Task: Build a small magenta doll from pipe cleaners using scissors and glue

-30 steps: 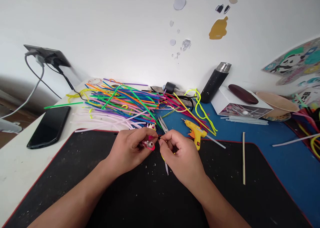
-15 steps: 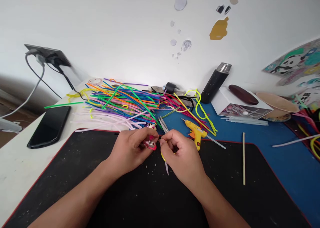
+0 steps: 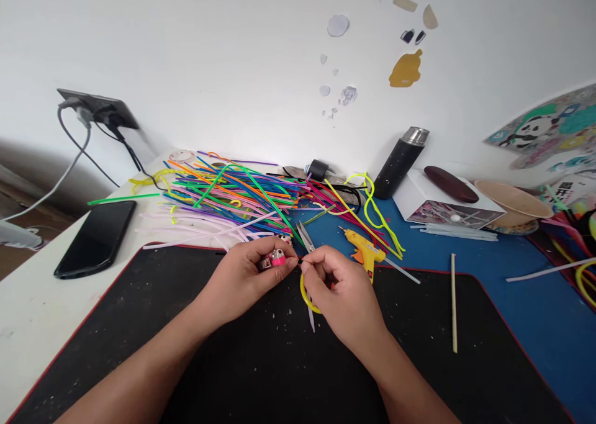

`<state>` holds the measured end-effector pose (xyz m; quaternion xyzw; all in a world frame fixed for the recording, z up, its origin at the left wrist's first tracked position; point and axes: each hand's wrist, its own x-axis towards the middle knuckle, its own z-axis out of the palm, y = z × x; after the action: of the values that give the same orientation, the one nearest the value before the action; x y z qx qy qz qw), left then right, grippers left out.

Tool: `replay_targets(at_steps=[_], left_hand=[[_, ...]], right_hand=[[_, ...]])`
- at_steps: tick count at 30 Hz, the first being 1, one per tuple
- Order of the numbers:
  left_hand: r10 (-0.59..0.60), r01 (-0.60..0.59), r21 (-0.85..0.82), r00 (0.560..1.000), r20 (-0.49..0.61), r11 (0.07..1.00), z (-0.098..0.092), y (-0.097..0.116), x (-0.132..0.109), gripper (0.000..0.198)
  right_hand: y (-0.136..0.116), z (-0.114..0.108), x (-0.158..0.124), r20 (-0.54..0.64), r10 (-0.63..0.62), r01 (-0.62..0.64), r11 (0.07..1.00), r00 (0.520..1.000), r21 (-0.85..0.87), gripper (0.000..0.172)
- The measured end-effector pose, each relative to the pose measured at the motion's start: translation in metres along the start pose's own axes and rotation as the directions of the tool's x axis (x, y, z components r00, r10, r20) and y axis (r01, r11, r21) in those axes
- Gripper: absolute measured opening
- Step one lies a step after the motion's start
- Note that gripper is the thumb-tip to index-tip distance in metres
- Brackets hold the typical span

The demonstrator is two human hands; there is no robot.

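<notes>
My left hand (image 3: 244, 278) is closed around a pink-and-red cigarette lighter (image 3: 274, 259) with a metal top. Its thumb and forefinger reach one end of a short black strip (image 3: 301, 261), perhaps a bit of pipe cleaner. At the other end, my right hand (image 3: 344, 287) pinches the same strip between thumb and fingertips. Scissors (image 3: 306, 238) with yellow handles lie on the mat beneath and beside the right hand, partly covered by it. A small white-and-black figure (image 3: 285, 239) shows just behind the left fingers, mostly hidden.
Many coloured pipe cleaners (image 3: 233, 188) are heaped behind the hands. A yellow glue gun (image 3: 365, 250) rests right of them, near a wooden stick (image 3: 454, 306) on the black mat (image 3: 261, 374). Farther back stand a black flask (image 3: 400, 166) and a white box (image 3: 414, 194); a phone (image 3: 95, 238) lies left.
The lighter has turned in my left hand, its metal top now tipped upward. My fingertips are slightly farther apart, showing more of the black strip. The view has tilted up a little.
</notes>
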<state>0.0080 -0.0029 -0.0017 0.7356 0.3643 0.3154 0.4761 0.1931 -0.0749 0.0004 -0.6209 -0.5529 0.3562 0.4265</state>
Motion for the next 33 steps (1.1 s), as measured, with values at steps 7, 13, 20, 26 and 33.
replay_targets(at_steps=[7,13,20,26,33], left_hand=[[-0.055,0.061,-0.091,0.996,0.066,0.994,-0.002,-0.003,0.003,0.021],[-0.073,0.074,-0.013,0.995,0.066,0.997,0.0,-0.006,0.0,0.02],[-0.083,0.085,-0.102,0.996,0.021,0.991,-0.001,0.0,0.002,0.02],[-0.224,0.21,-0.477,0.974,0.026,0.854,0.003,-0.002,0.008,0.037],[-0.26,0.274,-0.509,0.96,0.101,0.816,0.008,-0.004,0.007,0.048]], right_hand=[[0.0,0.001,-0.001,0.005,-0.041,0.041,0.997,0.999,-0.061,0.012],[0.005,0.002,-0.001,0.018,-0.067,0.069,0.988,0.998,-0.14,0.012],[0.007,0.003,-0.001,0.063,-0.004,0.004,1.0,0.998,0.004,0.017],[0.005,0.004,-0.001,0.068,0.021,-0.026,0.997,0.997,0.079,0.016],[0.005,0.007,-0.003,0.062,0.023,-0.03,0.993,0.998,0.112,0.014]])
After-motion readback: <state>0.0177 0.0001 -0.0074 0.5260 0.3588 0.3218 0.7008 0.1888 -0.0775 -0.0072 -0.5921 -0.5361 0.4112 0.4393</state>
